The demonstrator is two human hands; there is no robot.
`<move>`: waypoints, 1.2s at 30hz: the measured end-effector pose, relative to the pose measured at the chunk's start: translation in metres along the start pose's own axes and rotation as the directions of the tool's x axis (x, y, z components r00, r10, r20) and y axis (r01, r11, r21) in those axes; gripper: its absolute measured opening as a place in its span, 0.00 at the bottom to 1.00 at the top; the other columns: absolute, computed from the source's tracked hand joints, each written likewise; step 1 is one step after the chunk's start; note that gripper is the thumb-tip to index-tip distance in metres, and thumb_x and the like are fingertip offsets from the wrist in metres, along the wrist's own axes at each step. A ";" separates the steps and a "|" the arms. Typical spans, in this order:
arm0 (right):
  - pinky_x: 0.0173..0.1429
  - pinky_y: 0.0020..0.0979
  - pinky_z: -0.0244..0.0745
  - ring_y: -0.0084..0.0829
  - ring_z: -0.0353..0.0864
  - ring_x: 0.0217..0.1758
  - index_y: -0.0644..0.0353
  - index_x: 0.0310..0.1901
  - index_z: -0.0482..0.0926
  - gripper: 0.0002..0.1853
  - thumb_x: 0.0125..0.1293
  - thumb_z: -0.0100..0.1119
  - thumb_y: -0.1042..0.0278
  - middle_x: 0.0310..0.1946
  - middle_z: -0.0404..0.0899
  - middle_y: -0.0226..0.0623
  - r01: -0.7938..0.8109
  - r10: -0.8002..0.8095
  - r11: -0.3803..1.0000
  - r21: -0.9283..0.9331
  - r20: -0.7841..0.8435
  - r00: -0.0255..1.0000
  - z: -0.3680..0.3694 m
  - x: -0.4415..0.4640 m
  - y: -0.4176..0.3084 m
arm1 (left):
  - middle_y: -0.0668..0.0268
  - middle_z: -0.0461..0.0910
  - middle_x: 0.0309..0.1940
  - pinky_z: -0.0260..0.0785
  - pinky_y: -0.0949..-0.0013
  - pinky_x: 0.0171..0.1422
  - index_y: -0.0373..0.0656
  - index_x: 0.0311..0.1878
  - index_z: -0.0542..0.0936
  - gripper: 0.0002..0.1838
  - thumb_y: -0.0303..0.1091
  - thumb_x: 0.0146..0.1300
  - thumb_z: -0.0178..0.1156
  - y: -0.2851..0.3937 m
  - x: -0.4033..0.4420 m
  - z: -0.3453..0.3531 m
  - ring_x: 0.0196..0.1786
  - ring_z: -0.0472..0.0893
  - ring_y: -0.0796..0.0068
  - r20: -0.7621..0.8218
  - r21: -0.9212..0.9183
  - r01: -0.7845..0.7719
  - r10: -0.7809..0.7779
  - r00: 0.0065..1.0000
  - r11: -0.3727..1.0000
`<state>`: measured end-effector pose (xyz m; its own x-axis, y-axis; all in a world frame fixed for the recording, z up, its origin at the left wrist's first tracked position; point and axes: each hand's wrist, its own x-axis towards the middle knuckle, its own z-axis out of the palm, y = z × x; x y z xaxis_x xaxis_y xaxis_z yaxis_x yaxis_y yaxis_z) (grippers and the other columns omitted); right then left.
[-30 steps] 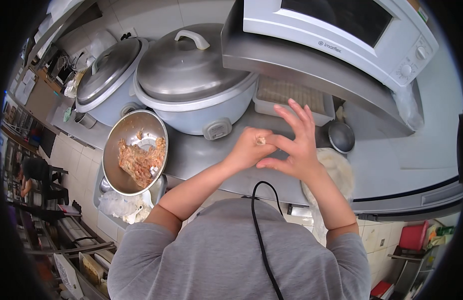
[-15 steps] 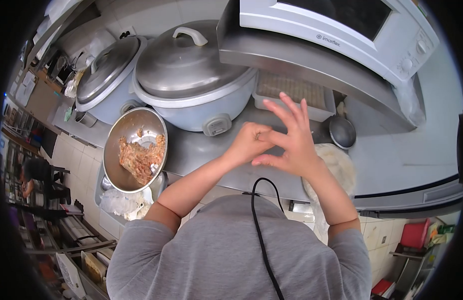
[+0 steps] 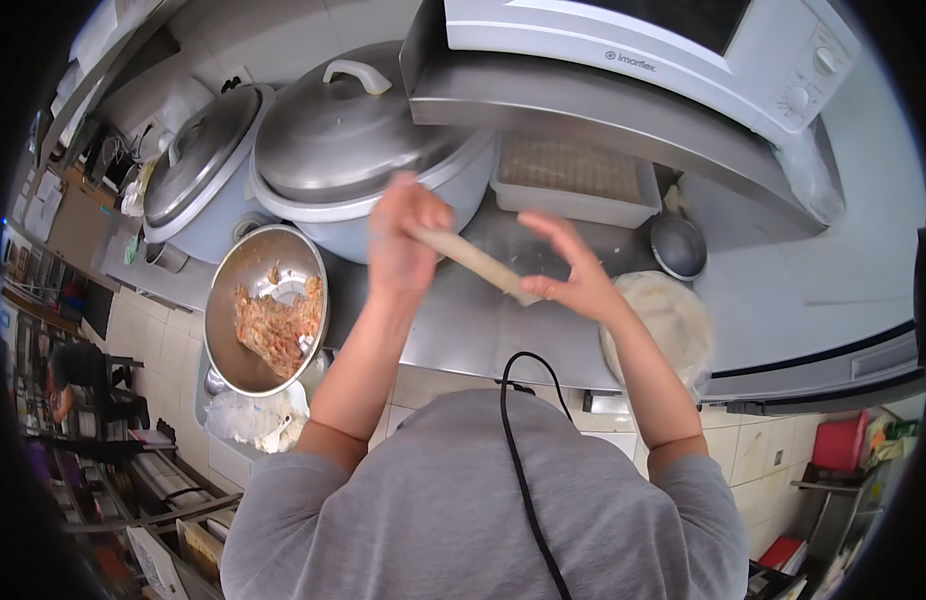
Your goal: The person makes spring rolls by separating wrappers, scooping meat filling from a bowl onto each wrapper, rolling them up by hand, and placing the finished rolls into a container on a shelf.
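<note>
In the head view, the left hand [image 3: 408,235], blurred, grasps one end of a slender pale roll [image 3: 475,266] above the counter [image 3: 458,340]; the right hand [image 3: 575,272] is spread, thumb at the other end. Probably light, soft and tearable, it suits a gentle mid-length hold.

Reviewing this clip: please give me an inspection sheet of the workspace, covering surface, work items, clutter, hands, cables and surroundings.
Surface: metal counter, partly covered.
Work items: pale roll held above it; reddish mixture in steel bowl; round pale sheets; white tub.
Clutter: dark ladle beside the tub.
Left hand: blurred, gripping one end of the roll.
Right hand: open, thumb by the other end; contact unclear.
Cables: black cord over grey shirt.
Surroundings: lidded cookers, microwave.
</note>
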<state>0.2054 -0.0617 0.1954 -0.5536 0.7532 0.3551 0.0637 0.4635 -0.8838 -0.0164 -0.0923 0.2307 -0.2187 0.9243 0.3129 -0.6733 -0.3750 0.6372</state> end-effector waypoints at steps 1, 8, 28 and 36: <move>0.66 0.39 0.62 0.35 0.66 0.65 0.58 0.55 0.73 0.28 0.53 0.70 0.62 0.61 0.67 0.39 -0.189 0.184 0.981 0.037 0.101 0.978 0.000 -0.005 0.008 | 0.69 0.65 0.17 0.62 0.65 0.45 0.51 0.14 0.61 0.23 0.45 0.64 0.51 0.008 0.001 -0.005 0.30 0.70 0.71 -0.070 -0.133 -0.045 0.036 0.997 0.990; 0.36 0.20 0.70 0.16 0.74 0.33 0.61 0.40 0.79 0.10 0.55 0.65 0.74 0.32 0.79 0.24 -0.257 0.253 0.919 0.297 0.055 0.966 -0.020 0.007 -0.014 | 0.60 0.72 0.54 0.57 0.54 0.65 0.44 0.41 0.74 0.20 0.53 0.63 0.52 -0.024 -0.040 -0.081 0.61 0.68 0.63 -0.236 -0.197 0.100 -0.146 0.961 0.975; 0.33 0.29 0.71 0.32 0.77 0.30 0.63 0.33 0.81 0.06 0.51 0.65 0.75 0.28 0.77 0.36 -0.044 0.036 0.990 -0.134 -0.059 0.998 0.034 0.021 -0.024 | 0.61 0.82 0.26 0.71 0.71 0.35 0.34 0.35 0.79 0.07 0.22 0.51 0.59 -0.073 -0.042 -0.004 0.32 0.80 0.77 0.105 0.820 -0.058 -0.050 0.993 0.569; 0.61 0.48 0.60 0.44 0.64 0.62 0.53 0.31 0.82 0.18 0.44 0.71 0.49 0.56 0.71 0.35 0.429 -0.359 0.656 -0.621 0.243 0.901 0.026 0.018 -0.050 | 0.70 0.77 0.19 0.64 0.73 0.27 0.35 0.28 0.79 0.04 0.26 0.52 0.60 -0.063 -0.044 -0.017 0.25 0.72 0.86 0.158 0.770 0.050 -0.267 0.951 0.636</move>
<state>0.1708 -0.0838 0.2377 -0.7238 0.3991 0.5629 0.3200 0.9169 -0.2385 0.0238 -0.1081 0.1649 0.0833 0.9674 0.2391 0.1043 -0.2470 0.9634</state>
